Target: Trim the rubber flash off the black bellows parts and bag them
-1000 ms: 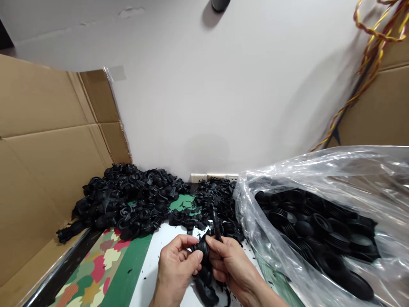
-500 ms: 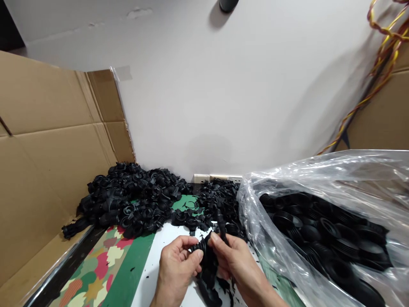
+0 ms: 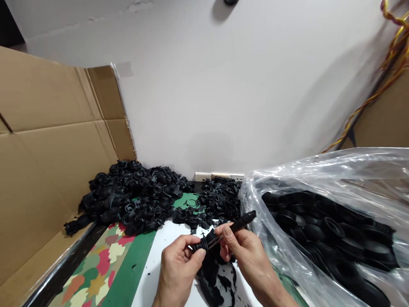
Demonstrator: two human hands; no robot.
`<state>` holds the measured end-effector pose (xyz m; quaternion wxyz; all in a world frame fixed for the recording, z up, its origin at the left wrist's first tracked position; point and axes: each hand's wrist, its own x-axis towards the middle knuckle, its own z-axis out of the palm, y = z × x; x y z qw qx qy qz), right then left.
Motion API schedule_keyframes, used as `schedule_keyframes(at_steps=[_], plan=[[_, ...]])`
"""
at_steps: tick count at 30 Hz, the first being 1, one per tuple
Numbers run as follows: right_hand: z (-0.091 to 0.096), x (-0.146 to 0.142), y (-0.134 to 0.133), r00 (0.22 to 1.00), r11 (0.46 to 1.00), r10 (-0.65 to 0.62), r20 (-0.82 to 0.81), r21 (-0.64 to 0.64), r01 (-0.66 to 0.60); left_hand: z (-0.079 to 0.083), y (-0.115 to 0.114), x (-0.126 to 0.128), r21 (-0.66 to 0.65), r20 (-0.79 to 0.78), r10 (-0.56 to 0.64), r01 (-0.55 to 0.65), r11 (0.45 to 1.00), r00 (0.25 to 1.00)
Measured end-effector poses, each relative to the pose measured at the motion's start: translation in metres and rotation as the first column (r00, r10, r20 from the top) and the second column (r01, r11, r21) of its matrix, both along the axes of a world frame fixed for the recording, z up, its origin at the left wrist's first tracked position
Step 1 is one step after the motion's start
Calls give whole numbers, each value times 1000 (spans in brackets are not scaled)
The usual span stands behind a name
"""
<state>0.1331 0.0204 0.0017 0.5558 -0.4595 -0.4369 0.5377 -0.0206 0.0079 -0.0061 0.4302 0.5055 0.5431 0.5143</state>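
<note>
My left hand (image 3: pixel 179 269) pinches a small ribbed black rubber boot (image 3: pixel 203 244) between thumb and fingers, low in the middle of the view. My right hand (image 3: pixel 249 258) is closed around a slim tool with a dark, wrapped-looking handle (image 3: pixel 244 220). The handle's free end points up and right. A thin shaft runs from the fingers to the boot; its tip is hidden, so I cannot tell its exact kind. Under both hands, black rubber pieces (image 3: pixel 211 292) and scraps lie on the white surface (image 3: pixel 145 273).
A heap of ribbed black rubber parts (image 3: pixel 137 194) lies at the left, beside a cardboard wall (image 3: pixel 57 98). Black trimmings (image 3: pixel 220 196) are piled near a power strip (image 3: pixel 203 176). At the right, a clear plastic bag (image 3: pixel 255 200) holds larger rubber parts (image 3: pixel 332 232).
My right hand has shifted right and turned, tipping the tool from nearly upright to slanting up and right. The left hand still pinches the boot in nearly the same place.
</note>
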Motion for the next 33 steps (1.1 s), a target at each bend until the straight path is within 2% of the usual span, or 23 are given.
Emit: schedule_keyframes(at_steps=[3,5,7,12,23,26,30,31,33], plan=[[4,4,-1,973,996,55,-226,-55,-69,-1,0,-1,18,-51,3,-2,1000,999],[5,7,0,964,997,39,-264,-59,-57,-1,0,-2,22,-54,-6,7,1000,999],[5,9,0,978,1000,28,-205,-4,-29,-2,0,-2,29,-50,-18,19,999,999],[2,1,-5,988,987,75,-133,152,-55,-1,-1,-2,63,-83,-49,54,997,995],[-5,0,-5,996,954,52,79,292,-73,1,-1,-1,85,-177,-60,76,994,982],[-3,-2,-7,986,931,-6,165,362,-55,0,-1,-2,94,-195,-56,75,993,979],[1,-4,-9,946,835,-137,293,548,-49,-2,-2,-2,99,-163,-46,63,993,986],[2,-2,-9,940,818,-182,288,575,-18,-3,-3,-2,96,-139,-44,57,994,989],[3,4,-5,924,798,-311,222,588,128,-4,-3,-1,72,-75,-38,44,996,996]])
